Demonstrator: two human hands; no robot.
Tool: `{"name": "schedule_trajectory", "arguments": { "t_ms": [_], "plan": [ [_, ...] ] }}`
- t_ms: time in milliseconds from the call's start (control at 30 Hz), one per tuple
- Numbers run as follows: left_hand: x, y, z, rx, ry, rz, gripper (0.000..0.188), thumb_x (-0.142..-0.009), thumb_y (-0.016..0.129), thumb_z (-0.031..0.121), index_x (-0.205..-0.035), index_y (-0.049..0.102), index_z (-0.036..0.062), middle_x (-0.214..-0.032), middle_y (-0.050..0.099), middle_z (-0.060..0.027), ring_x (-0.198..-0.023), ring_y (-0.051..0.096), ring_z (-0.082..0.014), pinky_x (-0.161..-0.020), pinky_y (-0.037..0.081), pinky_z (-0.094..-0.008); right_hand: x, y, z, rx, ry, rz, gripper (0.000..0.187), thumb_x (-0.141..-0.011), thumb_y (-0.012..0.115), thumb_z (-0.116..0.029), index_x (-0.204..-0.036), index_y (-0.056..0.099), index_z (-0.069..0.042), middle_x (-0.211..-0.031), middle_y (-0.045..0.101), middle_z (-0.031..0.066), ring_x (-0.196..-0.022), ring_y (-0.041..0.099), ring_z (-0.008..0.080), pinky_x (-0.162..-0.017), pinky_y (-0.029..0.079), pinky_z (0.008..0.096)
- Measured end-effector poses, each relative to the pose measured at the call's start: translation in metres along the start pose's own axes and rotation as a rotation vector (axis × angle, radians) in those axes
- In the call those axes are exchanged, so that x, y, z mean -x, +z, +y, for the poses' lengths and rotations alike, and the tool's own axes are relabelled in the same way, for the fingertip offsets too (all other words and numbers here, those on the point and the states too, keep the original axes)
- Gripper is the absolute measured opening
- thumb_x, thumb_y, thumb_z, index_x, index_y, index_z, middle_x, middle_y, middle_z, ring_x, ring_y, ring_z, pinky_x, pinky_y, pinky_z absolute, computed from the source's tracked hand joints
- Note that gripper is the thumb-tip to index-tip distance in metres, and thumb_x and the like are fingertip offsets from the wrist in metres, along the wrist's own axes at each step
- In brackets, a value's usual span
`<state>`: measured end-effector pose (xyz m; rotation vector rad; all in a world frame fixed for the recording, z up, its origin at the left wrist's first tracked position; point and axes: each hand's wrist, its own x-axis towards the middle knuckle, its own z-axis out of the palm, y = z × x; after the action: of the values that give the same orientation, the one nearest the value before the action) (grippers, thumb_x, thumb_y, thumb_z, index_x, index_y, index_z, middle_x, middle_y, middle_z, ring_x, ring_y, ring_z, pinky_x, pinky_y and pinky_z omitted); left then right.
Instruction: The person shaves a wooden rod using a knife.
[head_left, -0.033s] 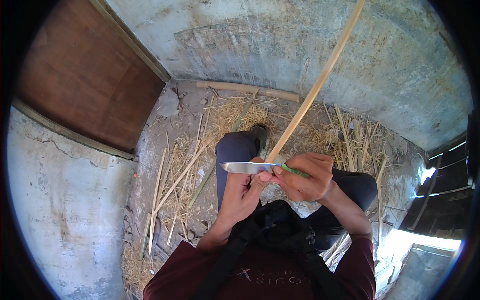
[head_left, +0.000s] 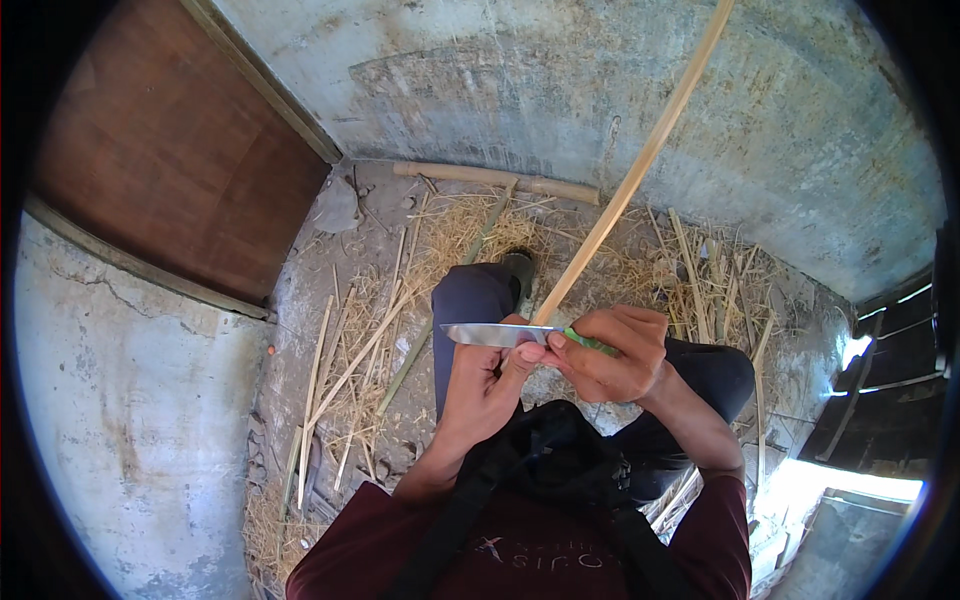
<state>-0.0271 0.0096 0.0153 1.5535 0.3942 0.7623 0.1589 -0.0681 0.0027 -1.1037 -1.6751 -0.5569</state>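
Observation:
My right hand (head_left: pixel 612 356) grips a knife by its green handle, and the steel blade (head_left: pixel 485 334) points left across my lap. My left hand (head_left: pixel 483 388) holds the lower end of a long thin bamboo strip (head_left: pixel 640 165), with its thumb up against the blade. The strip rises from my hands to the upper right and leaves the picture at the top. The blade meets the strip right at my fingers; the exact contact is hidden. I am sitting, with my knees (head_left: pixel 478 300) in dark trousers below the hands.
Split bamboo strips (head_left: pixel 345 375) and dry straw (head_left: pixel 455 225) litter the concrete floor. A thick bamboo pole (head_left: pixel 500 180) lies along the foot of the grey wall. A brown wooden door (head_left: pixel 170 160) stands at the left. A black bag (head_left: pixel 545 460) hangs on my chest.

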Motion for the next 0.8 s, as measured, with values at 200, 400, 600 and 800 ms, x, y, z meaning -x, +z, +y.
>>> {"name": "schedule_trajectory", "arguments": {
  "t_ms": [200, 400, 600, 800],
  "plan": [
    [0.001, -0.002, -0.005, -0.123, -0.006, 0.058, 0.041, -0.111, 0.066, 0.041, -0.101, 0.07, 0.0015, -0.077, 0.058, 0.0058, -0.064, 0.045, -0.0012, -0.056, 0.031, -0.022, -0.001, -0.002, 0.001, 0.038, -0.009, -0.005, 0.022, -0.078, 0.094, -0.018, -0.096, 0.081, -0.018, -0.077, 0.063, -0.0018, -0.054, 0.059, 0.0102, -0.047, 0.043, 0.0254],
    [0.003, -0.005, -0.013, -0.163, 0.047, 0.019, 0.044, -0.113, 0.063, 0.042, -0.115, 0.072, -0.0007, -0.088, 0.069, 0.0026, -0.063, 0.046, -0.0008, -0.056, 0.032, -0.0206, -0.006, -0.005, -0.001, 0.014, 0.048, -0.029, 0.024, -0.078, 0.093, -0.017, -0.098, 0.081, -0.017, -0.075, 0.063, -0.0018, -0.053, 0.059, 0.0109, -0.046, 0.043, 0.0261],
    [0.002, -0.008, -0.003, -0.098, -0.044, -0.06, 0.049, -0.115, 0.057, 0.04, -0.132, 0.063, -0.0052, -0.096, 0.068, -0.0006, -0.071, 0.047, -0.0031, -0.062, 0.035, -0.0216, -0.003, -0.001, 0.0, -0.016, 0.033, -0.075, 0.023, -0.079, 0.092, -0.02, -0.098, 0.081, -0.017, -0.077, 0.064, -0.0026, -0.053, 0.059, 0.0112, -0.047, 0.043, 0.0272],
    [0.002, -0.016, 0.004, 0.03, -0.146, -0.135, 0.033, -0.117, 0.055, 0.023, -0.127, 0.067, -0.0055, -0.14, 0.064, -0.0148, -0.113, 0.068, -0.0188, -0.094, 0.056, -0.0338, 0.0, 0.001, -0.002, -0.014, 0.039, -0.069, 0.02, -0.079, 0.091, -0.021, -0.096, 0.081, -0.017, -0.078, 0.065, -0.0029, -0.053, 0.059, 0.0112, -0.047, 0.044, 0.0271]
  ]
}}
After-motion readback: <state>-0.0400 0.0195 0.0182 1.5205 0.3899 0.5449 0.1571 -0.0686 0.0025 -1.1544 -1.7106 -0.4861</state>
